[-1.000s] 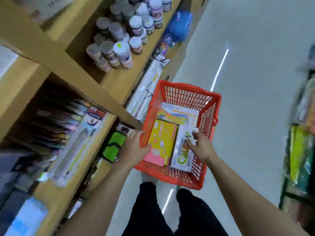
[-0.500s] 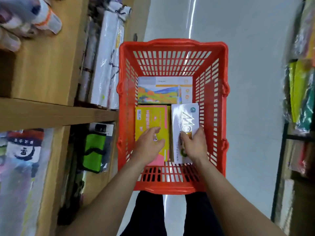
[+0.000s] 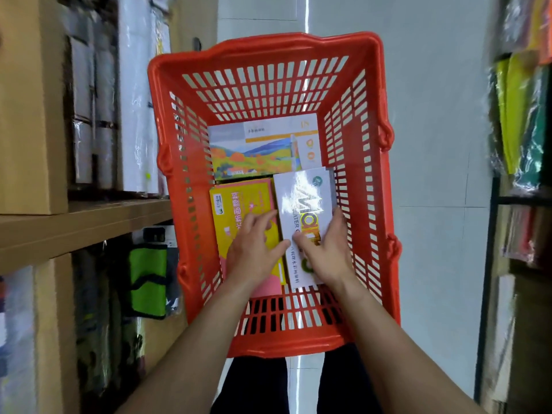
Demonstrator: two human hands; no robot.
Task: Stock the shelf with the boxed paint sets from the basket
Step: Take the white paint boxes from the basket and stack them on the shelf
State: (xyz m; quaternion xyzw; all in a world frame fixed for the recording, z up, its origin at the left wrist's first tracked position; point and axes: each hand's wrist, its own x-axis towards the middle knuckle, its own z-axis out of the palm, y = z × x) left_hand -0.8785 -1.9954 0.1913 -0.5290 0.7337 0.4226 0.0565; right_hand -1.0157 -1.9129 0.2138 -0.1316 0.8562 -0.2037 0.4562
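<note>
Red plastic is filling the middle of the shot as a slotted shopping basket is sitting in a shop aisle, just in front of a person's black trousers and over a pale floor. Three boxed paint sets are lying flat on its bottom: a landscape-printed box against the far wall, a yellow and pink box at the near left, and a white watercolour box at the near right, its far end overlapping the landscape-printed box. The right hand is grasping the white watercolour box, with the thumb lying across the glossy lid and the fingers curling down its right edge. The left hand is resting with loosely straight fingers on the yellow and pink box, gripping nothing, its thumb touching the white box's left edge. Both forearms are reaching in over the basket's near rim. To the left, a wooden shelf unit is standing close beside the basket, holding white wrapped rolls on the upper level and a green pouch below. Across the aisle, a dark rack is carrying yellow and green wrapped sheets; their detail is blurred.
</note>
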